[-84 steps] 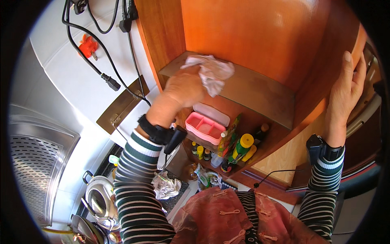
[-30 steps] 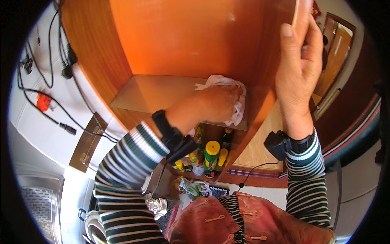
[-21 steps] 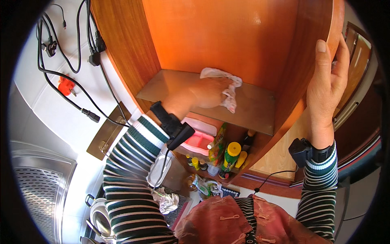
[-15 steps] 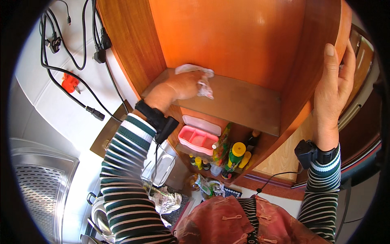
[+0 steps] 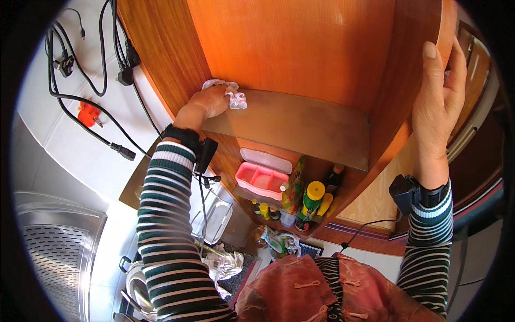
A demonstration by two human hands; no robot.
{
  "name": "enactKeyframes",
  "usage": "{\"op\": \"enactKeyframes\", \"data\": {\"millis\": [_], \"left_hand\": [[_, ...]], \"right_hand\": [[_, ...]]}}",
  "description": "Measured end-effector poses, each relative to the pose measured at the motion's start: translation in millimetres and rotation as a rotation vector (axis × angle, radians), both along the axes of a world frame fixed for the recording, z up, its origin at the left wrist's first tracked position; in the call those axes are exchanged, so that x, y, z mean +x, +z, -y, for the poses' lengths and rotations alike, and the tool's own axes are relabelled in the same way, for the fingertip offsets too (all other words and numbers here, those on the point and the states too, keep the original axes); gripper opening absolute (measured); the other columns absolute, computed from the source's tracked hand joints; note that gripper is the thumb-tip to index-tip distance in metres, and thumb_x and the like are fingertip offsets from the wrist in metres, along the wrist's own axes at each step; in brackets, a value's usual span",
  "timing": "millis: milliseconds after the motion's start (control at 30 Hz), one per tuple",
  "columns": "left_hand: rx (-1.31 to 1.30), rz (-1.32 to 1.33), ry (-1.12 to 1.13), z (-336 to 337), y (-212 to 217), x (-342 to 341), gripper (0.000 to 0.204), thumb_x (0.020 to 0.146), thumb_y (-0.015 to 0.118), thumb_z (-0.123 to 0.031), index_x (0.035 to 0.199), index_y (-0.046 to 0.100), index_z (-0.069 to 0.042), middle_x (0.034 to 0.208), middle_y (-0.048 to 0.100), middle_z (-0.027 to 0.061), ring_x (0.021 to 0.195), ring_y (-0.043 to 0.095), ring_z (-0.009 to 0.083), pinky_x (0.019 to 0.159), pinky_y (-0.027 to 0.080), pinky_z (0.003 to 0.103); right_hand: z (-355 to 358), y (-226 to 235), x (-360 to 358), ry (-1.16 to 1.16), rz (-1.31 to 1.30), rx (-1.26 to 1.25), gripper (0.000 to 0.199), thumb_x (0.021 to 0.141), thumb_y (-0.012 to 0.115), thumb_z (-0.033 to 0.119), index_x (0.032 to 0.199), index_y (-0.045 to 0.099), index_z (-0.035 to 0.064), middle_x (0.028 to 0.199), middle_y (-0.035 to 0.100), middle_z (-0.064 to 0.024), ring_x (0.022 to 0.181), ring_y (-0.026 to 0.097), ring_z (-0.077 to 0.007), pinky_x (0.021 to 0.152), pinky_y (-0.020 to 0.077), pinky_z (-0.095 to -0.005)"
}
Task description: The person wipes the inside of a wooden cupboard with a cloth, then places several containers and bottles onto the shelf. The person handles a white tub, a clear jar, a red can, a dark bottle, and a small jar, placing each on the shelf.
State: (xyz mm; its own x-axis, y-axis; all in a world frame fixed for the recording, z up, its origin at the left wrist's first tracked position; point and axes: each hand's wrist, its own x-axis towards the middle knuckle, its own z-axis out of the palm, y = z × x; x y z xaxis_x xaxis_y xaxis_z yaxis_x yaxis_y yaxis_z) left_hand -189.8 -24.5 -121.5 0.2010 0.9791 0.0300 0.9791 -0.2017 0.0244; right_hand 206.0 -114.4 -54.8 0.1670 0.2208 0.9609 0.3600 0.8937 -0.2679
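My left hand [image 5: 210, 102] is closed on a crumpled white and pink cloth [image 5: 237, 99]. It presses the cloth against the back left corner of a brown cabinet shelf [image 5: 289, 121], beside the wooden side wall. Part of the cloth is hidden under the fingers. At the right, my right hand [image 5: 439, 104] rests against the outer edge of the cabinet's right side panel [image 5: 424, 70]. Its thumb points up and stands apart from the fingers, which reach behind the panel.
Below the shelf sit a pink divided box [image 5: 260, 181], a green bottle with a yellow cap [image 5: 311, 201] and several small bottles. Black power cords [image 5: 80, 99] and a red plug [image 5: 88, 114] hang on the left wall. A perforated metal panel [image 5: 53, 257] stands lower left.
My left hand has slid the cloth leftward along the shelf into the back left corner. My right hand stays at the panel edge.
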Motion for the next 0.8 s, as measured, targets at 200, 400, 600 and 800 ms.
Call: {"op": "enactKeyframes", "data": {"millis": [200,400,600,800], "left_hand": [[-0.005,-0.069,0.028,8,3,9,0.045,0.102,0.038,-0.016,0.145,0.051,-0.011,0.15,0.052,0.0149,0.14,0.047,0.0317,0.116,0.037,0.038],[0.184,-0.166,-0.008,40,-4,15,0.03,0.096,0.044,-0.013,0.122,0.058,-0.006,0.136,0.059,0.0163,0.13,0.055,0.0307,0.109,0.043,0.039],[0.189,-0.121,0.092,94,-11,17,0.051,0.095,0.044,-0.012,0.147,0.047,-0.013,0.14,0.059,0.0176,0.13,0.056,0.0353,0.107,0.047,0.04],[0.218,0.032,0.193,123,-7,37,0.036,0.092,0.047,-0.011,0.121,0.067,-0.002,0.124,0.067,0.0226,0.117,0.063,0.037,0.102,0.049,0.044]], "right_hand": [[-1,4,0,-0.101,0.056,0.07,0.043,0.106,0.059,0.025,0.142,0.051,0.0014,0.125,0.062,-0.005,0.113,0.056,-0.0107,0.099,0.0425,-0.0244],[-2,4,-1,-0.155,0.071,0.12,0.045,0.106,0.059,0.026,0.141,0.051,-0.0005,0.126,0.061,-0.0065,0.112,0.054,-0.0112,0.097,0.0416,-0.025],[3,3,-6,-0.143,0.024,0.036,0.045,0.106,0.059,0.026,0.141,0.051,-0.0013,0.11,0.059,-0.0012,0.094,0.05,-0.0067,0.083,0.0402,-0.0206],[3,4,-6,-0.162,0.031,0.051,0.046,0.106,0.058,0.027,0.141,0.052,-0.0015,0.104,0.057,0.001,0.087,0.046,-0.0056,0.079,0.0387,-0.0207]]}}
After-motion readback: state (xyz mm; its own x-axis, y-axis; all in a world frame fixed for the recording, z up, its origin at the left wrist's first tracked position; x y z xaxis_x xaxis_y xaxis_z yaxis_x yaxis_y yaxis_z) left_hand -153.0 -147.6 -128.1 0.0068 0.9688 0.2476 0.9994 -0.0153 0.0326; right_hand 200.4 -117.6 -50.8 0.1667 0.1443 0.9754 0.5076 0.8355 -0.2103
